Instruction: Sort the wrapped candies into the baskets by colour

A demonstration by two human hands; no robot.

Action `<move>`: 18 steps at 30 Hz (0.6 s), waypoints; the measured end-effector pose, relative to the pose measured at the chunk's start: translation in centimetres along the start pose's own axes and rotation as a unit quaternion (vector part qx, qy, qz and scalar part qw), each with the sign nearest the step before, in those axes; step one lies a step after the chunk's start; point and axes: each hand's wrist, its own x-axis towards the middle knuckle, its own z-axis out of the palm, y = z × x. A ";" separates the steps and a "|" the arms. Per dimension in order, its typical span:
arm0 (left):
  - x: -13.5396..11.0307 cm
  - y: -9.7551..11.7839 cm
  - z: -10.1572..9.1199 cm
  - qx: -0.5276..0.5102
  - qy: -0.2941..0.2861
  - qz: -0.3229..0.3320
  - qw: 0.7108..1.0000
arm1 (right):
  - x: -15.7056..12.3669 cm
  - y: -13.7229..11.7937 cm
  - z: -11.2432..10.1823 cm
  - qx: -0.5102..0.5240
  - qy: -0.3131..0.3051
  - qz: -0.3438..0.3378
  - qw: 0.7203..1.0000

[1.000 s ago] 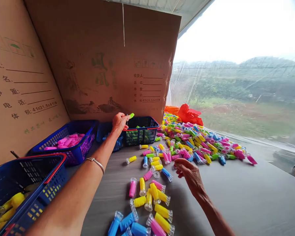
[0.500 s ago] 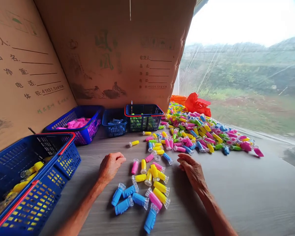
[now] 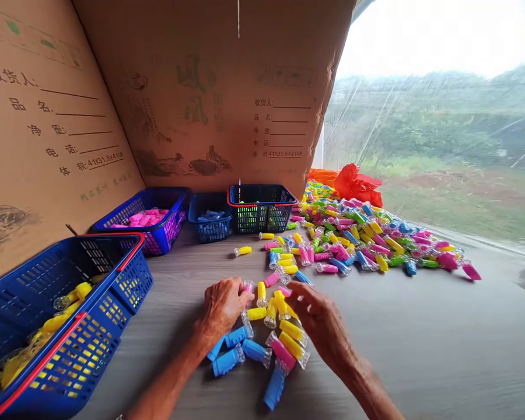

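Observation:
My left hand (image 3: 225, 304) is at the left of a loose group of small plastic flashlights with clear heads. Its thumb and fingers close on a pink flashlight (image 3: 248, 286), mostly hidden behind them. On the other side, my right hand (image 3: 312, 309) reaches in with curved, parted fingers. Its fingertips are beside another pink flashlight (image 3: 284, 291) and a yellow flashlight (image 3: 281, 304). Between the hands lie several more yellow ones, and a blue flashlight (image 3: 228, 360) rests with others of its colour nearer to me.
A large mixed pile of flashlights (image 3: 354, 233) spreads at the back right, by a red plastic bag (image 3: 357, 184). Along the left and back stand a basket with yellow pieces (image 3: 114, 306), one with pink (image 3: 168, 236), one with blue (image 3: 210, 228) and one with green (image 3: 262, 216). Cardboard (image 3: 192, 87) rises behind.
Both hands have moved inward to the group of flashlights. My left hand has closed on a pink flashlight; my right has come to the group's far right side. The view has shifted slightly.

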 end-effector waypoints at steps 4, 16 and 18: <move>-0.1 0.3 1.1 -0.015 0.018 0.014 1.000 | -0.4 -0.6 2.0 -0.212 -0.041 -0.036 0.976; 1.3 -1.9 1.4 -0.359 0.014 -0.058 0.931 | -0.1 2.6 4.4 -0.343 -0.012 -0.136 0.930; 1.7 -2.2 1.8 -0.429 0.011 -0.062 0.901 | 0.0 3.0 4.7 -0.352 -0.002 -0.156 0.923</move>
